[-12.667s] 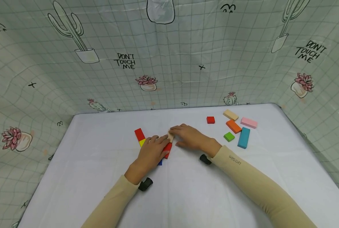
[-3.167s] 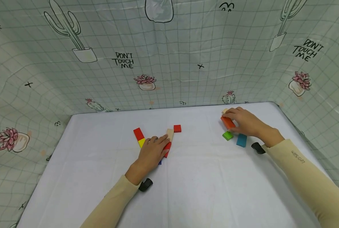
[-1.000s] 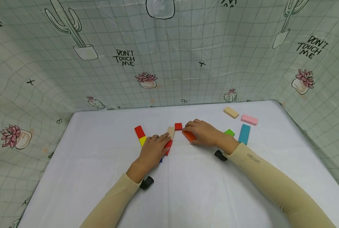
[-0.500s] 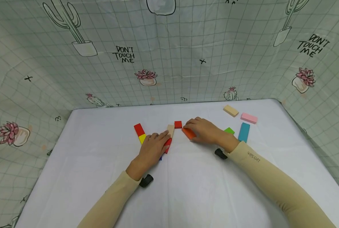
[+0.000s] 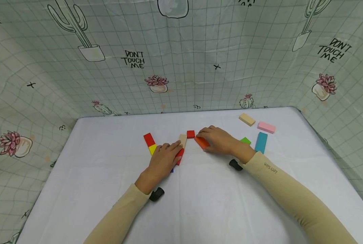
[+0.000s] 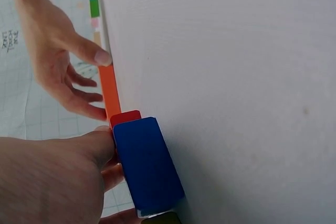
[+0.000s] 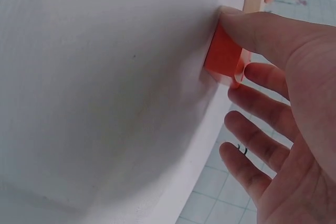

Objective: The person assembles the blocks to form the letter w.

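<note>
thumb and fingertips of right hand [image 5: 219, 140] pinch orange block [image 5: 202, 142]; left hand [image 5: 161, 158] fingers lie over red block [image 5: 182, 153], grip unclear. orange block came left from beside green block [image 5: 245, 140] to near-right of red cube [image 5: 190, 134]; likely being fitted there.

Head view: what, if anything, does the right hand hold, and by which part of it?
The right hand holds the orange rectangular block by its two ends, with the thumb at the near end and fingers at the far end.
</note>
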{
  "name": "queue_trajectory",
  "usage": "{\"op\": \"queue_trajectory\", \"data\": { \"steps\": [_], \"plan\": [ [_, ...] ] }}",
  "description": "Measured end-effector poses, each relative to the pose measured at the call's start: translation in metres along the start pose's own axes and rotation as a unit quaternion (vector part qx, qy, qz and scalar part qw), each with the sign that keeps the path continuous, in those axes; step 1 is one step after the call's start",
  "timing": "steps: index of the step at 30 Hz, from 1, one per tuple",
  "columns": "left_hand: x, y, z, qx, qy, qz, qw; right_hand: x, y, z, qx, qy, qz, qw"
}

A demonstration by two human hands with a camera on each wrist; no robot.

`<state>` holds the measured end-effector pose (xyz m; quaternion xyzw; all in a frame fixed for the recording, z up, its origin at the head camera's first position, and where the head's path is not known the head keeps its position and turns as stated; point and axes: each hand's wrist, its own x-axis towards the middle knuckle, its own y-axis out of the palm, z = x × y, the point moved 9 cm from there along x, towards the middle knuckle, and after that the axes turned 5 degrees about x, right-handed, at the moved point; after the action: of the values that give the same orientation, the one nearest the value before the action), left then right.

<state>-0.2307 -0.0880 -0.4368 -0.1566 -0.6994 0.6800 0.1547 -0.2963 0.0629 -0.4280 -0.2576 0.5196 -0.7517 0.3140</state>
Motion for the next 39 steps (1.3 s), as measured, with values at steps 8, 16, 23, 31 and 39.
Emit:
{"op": "queue_trajectory", "data": {
  "steps": [8,16,23,31,39],
  "plan": [
    [0.0,0.0,-0.001,-0.01,0.001,-0.001,0.9999,-0.003,0.0,-0.003,0.001,0.009,-0.007,1.0],
    [-0.001,0.001,-0.002,-0.014,0.003,-0.007,0.9999,-0.023,-0.015,-0.015,0.008,0.04,-0.034,0.999],
    [-0.002,0.001,-0.002,-0.015,0.002,-0.009,0.9999,-0.05,-0.034,-0.039,0.008,0.085,-0.051,0.995],
    [-0.001,0.003,-0.002,-0.006,-0.002,-0.003,1.0,-0.089,-0.056,-0.068,0.028,0.115,-0.079,0.99],
    [0.0,0.004,0.0,-0.01,-0.006,0.002,0.9999,-0.128,-0.071,-0.107,0.024,0.168,-0.088,0.982]
  ]
}}
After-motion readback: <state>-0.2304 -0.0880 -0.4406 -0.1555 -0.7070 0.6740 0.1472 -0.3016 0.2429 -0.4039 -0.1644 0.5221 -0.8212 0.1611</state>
